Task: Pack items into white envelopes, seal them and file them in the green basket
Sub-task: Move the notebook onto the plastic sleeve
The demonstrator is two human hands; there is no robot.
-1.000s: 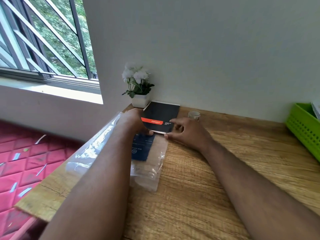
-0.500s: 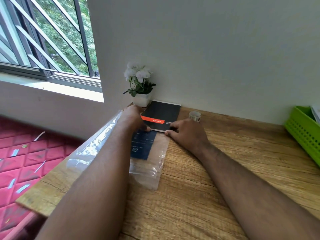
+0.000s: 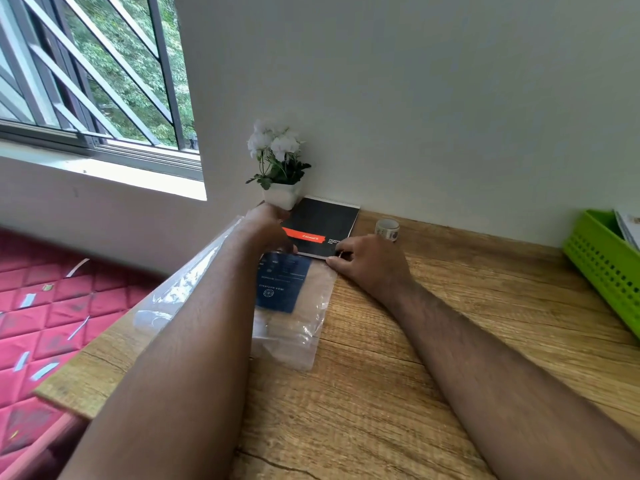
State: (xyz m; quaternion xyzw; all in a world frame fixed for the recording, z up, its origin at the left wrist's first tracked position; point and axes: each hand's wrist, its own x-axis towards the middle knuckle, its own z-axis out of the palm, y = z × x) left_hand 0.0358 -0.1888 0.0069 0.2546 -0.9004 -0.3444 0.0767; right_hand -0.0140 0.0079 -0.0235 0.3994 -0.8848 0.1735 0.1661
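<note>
Two hands are working at the black notepad (image 3: pixel 320 225) near the wall: the left hand (image 3: pixel 268 225) is gripping its near corner, and the right hand (image 3: pixel 369 259) is pinching its edge with the fingers (image 3: pixel 334 260). It is not packed yet; the green basket (image 3: pixel 604 261) is waiting well apart, so sealing and filing are remaining.

Notepad (image 3: pixel 320 223) showing black w/ an orange-red band and small white print. Card (image 3: pixel 282 284) inside the clear plastic bag (image 3: pixel 294 327) looking dark blue w/ pale print. Basket (image 3: pixel 602 261) glowing lime green, perforated w/ rows of holes. Desk (image 3: pixel 450 341) showing light-brown wood grain. Mattress (image 3: pixel 45 306) lying magenta, diamond-quilted. Flowers (image 3: pixel 273 143) white, leaves green, pot (image 3: pixel 281 195) white.
</note>
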